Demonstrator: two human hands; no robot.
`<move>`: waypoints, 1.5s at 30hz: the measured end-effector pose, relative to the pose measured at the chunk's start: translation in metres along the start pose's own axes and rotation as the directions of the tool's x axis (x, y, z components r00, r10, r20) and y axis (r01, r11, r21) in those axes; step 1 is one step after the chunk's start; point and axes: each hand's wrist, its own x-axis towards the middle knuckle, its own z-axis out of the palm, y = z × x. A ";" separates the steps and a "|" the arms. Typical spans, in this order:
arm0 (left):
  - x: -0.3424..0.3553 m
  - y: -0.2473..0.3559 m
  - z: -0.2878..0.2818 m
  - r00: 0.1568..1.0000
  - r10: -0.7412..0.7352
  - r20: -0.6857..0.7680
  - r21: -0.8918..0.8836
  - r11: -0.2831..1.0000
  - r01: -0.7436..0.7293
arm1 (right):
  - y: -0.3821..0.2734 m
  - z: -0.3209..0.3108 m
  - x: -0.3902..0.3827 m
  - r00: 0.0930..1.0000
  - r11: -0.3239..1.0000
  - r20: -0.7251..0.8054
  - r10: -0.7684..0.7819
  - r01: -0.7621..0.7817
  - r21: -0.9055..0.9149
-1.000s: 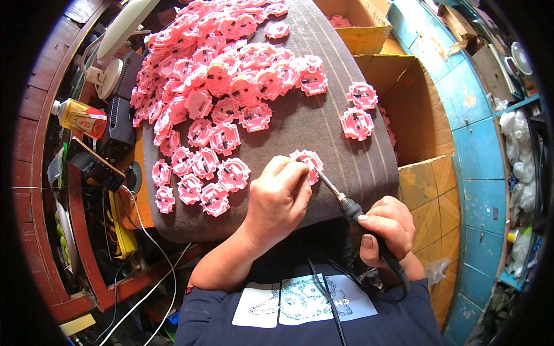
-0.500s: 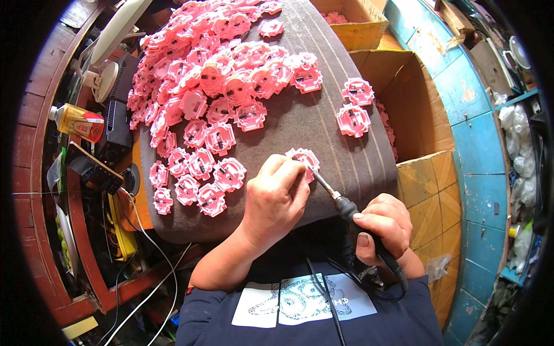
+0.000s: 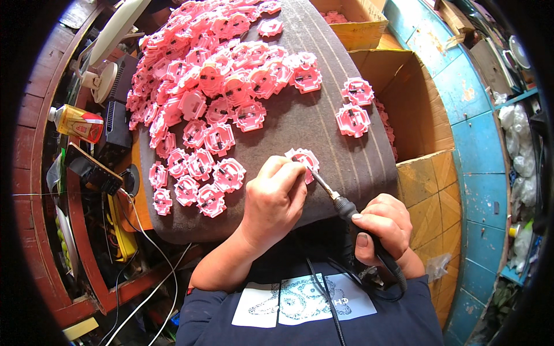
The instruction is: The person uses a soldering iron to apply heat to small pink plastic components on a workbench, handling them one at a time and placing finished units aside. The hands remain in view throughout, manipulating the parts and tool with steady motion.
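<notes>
My right hand (image 3: 383,230) is wrapped round the black handle of a soldering iron (image 3: 346,209). The iron's metal tip points up and left, meeting or nearly meeting a pink plastic part (image 3: 304,157) on the dark mat. Over the lower left of that part, my left hand (image 3: 273,193) is closed in a pinch. Its fingertips are turned away, so what they grip is hidden. A big heap of similar pink parts (image 3: 196,75) with small dark pieces covers the far left of the mat, and several (image 3: 229,174) lie left of my left hand. Two more pink parts (image 3: 352,120) sit to the right.
The striped dark mat (image 3: 340,167) covers the rounded tabletop. Beyond its right edge stand open cardboard boxes (image 3: 430,109) with pink parts inside. On the left are a lamp (image 3: 118,29), a yellow bottle (image 3: 78,123), a black device (image 3: 92,167) and white cables (image 3: 156,242). Blue cabinets (image 3: 482,173) line the right.
Almost nothing differs. Both hands and the soldering iron stay at the same pink part, with at most a tiny shift.
</notes>
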 end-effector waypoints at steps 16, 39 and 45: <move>-0.001 0.000 0.001 1.000 -0.004 0.000 -0.016 1.000 0.004 | 0.000 0.000 0.000 1.000 1.000 -0.003 0.009 -0.009 0.011; -0.001 0.001 0.000 1.000 0.002 0.002 0.015 1.000 -0.002 | 0.008 0.012 -0.007 0.984 0.995 -0.154 0.089 -0.096 -0.040; 0.001 0.005 0.000 1.000 0.001 -0.017 0.001 1.000 -0.001 | 0.031 0.029 0.009 0.998 0.998 0.029 0.052 -0.053 0.027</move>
